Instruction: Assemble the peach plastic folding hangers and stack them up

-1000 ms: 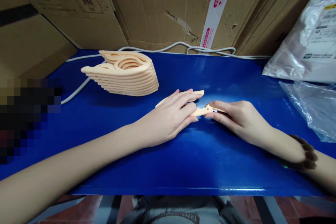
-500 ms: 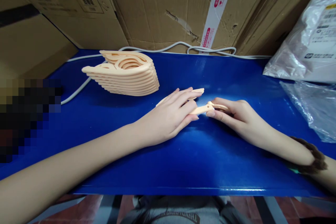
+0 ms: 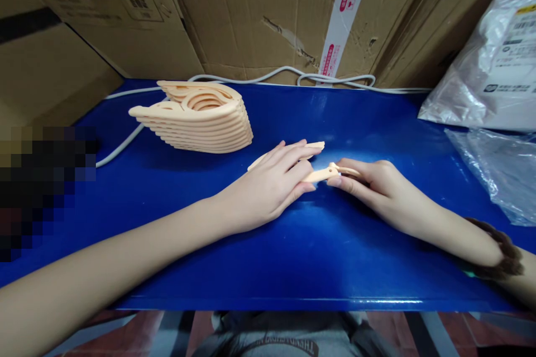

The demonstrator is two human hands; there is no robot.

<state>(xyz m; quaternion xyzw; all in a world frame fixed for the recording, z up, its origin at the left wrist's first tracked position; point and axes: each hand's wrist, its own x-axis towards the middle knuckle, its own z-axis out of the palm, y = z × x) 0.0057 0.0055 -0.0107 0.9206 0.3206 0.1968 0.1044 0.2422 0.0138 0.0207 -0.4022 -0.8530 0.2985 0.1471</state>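
Observation:
My left hand [image 3: 274, 187] lies over a flat peach-coloured plastic piece [image 3: 319, 174], thumb and fingers holding it against the table. The palm covers most of the piece; one tip shows beyond the fingers, and an arm with a small hole sticks out to the right. At that arm's end my right hand [image 3: 371, 178] pinches a thin curved peach strip [image 3: 348, 170] between thumb and index finger. The strip meets the holed end; whether they are joined, I cannot tell. Left of the hands stands a neat stack of similar peach plastic pieces [image 3: 201, 128] with looped openings.
The blue table [image 3: 268, 268] is backed by cardboard boxes [image 3: 251, 17]. A white cable [image 3: 247, 79] runs along the back and behind the stack. Clear plastic bags [image 3: 481, 83] lie at the right. A dark, pixelated patch covers the left edge.

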